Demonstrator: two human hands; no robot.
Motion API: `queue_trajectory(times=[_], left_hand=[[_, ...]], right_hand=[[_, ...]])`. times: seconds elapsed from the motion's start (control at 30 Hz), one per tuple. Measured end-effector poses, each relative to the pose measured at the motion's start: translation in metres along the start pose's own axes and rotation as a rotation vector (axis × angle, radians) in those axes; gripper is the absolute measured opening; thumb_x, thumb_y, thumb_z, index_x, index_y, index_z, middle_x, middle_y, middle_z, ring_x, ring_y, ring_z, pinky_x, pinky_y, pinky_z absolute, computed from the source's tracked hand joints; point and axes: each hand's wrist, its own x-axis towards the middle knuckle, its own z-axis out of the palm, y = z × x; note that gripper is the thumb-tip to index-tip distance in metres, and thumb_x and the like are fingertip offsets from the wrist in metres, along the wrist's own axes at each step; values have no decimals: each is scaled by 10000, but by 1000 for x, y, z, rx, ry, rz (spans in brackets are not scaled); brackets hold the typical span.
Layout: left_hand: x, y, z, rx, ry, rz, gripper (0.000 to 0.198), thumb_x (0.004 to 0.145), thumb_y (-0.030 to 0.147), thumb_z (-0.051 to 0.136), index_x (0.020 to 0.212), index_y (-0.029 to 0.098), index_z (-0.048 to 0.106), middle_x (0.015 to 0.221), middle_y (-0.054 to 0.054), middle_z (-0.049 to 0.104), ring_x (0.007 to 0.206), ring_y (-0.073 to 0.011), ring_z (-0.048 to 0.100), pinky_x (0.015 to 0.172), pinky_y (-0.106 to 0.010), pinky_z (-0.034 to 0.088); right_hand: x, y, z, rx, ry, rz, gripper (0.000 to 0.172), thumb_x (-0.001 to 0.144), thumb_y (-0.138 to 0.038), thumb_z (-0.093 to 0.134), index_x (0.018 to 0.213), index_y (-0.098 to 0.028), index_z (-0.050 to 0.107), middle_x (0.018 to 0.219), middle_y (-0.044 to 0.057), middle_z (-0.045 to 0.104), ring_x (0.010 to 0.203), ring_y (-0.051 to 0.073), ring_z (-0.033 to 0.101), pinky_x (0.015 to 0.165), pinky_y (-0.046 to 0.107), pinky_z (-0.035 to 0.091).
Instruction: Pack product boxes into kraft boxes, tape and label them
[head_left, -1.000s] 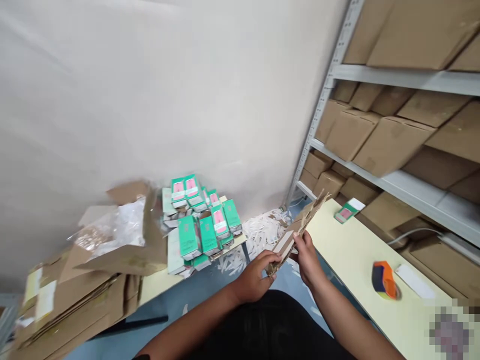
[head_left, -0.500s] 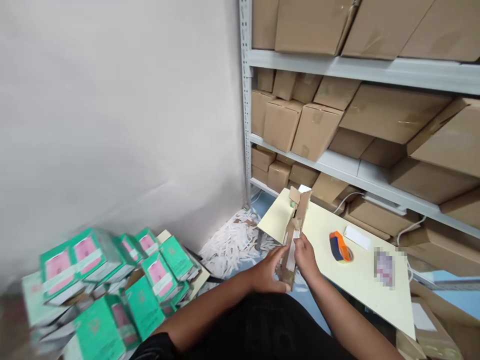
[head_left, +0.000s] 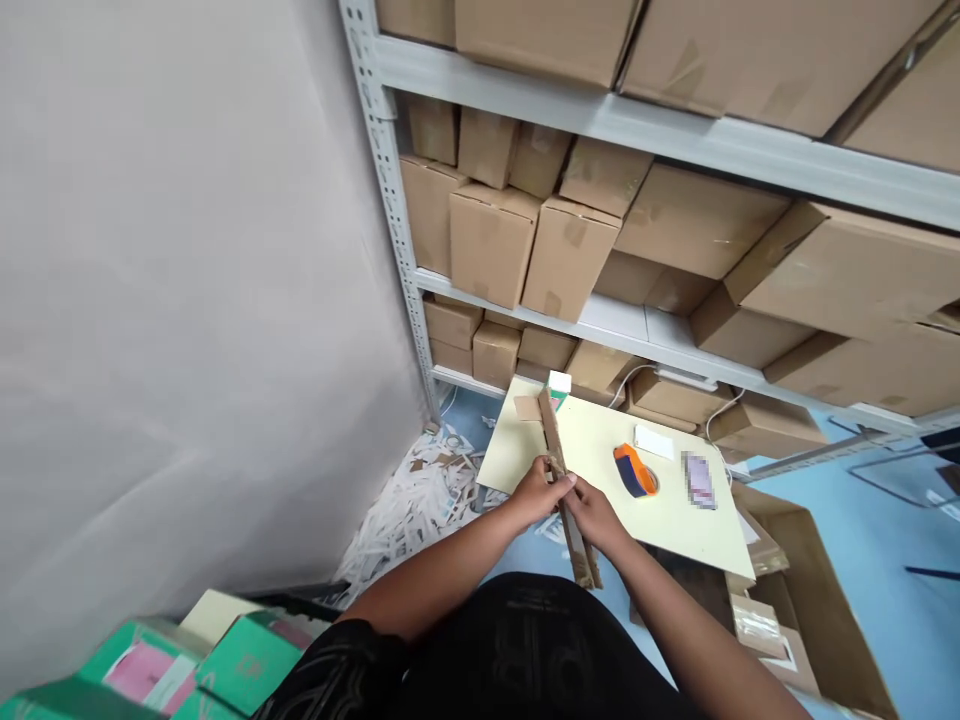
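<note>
A long, narrow folded piece of cardboard (head_left: 576, 552) slants across the front of my body, over the edge of the cream table (head_left: 517, 445). My left hand (head_left: 537, 494) pinches it near its middle. Right beside it, my right hand (head_left: 598, 514) grips the same cardboard, and the fingers of both hands meet. Behind the cardboard's far end stands a small green and white box (head_left: 559, 384). A flat brown cardboard piece (head_left: 528, 408) shows next to that end.
On the table lie an orange and dark blue tape dispenser (head_left: 634, 471), a white slip (head_left: 654, 442) and a pixelated item (head_left: 699, 480). Shelves (head_left: 525, 330) hold many brown boxes. Paper scraps (head_left: 409, 515) cover the floor; green boxes (head_left: 232, 665) stand lower left, an open carton (head_left: 821, 600) right.
My view has swung to the right. Both hands have come together at the cardboard's middle, and it now looks narrower, folded or pressed flatter.
</note>
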Motion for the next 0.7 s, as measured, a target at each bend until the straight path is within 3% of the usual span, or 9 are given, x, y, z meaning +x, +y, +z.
queue_trajectory(times=[0.17, 0.27, 0.5, 0.7], left_hand=[[12, 6, 3, -13, -43, 26, 549, 840, 527, 738, 1240, 230, 506, 1366, -146, 585, 1065, -272, 689, 703, -326, 605], [21, 7, 10, -94, -22, -28, 451, 860, 431, 685, 1225, 220, 525, 1263, -123, 635, 1064, -270, 686, 706, -338, 615], [38, -6, 35, -126, 96, -50, 464, 783, 268, 651, 1231, 205, 546, 1101, -86, 681, 917, -215, 705, 684, -299, 610], [36, -2, 42, -27, 302, -81, 372, 696, 213, 622, 1063, 175, 575, 882, -46, 674, 675, -191, 679, 503, -273, 566]], right_hand=[[18, 22, -20, 157, -38, 27, 576, 874, -561, 637, 1351, -237, 628, 1355, 81, 668, 1076, 263, 659, 963, 411, 528], [29, 41, -31, 192, -64, 91, 665, 846, -540, 665, 1424, -225, 570, 1381, 102, 642, 1058, 255, 656, 934, 403, 538], [49, 68, -54, 63, -168, 60, 416, 906, -352, 505, 1260, -253, 698, 1183, 37, 750, 1073, 250, 680, 980, 370, 499], [65, 77, -84, -161, -170, 69, 330, 900, -298, 458, 1059, -218, 736, 951, 52, 773, 916, 244, 691, 816, 309, 490]])
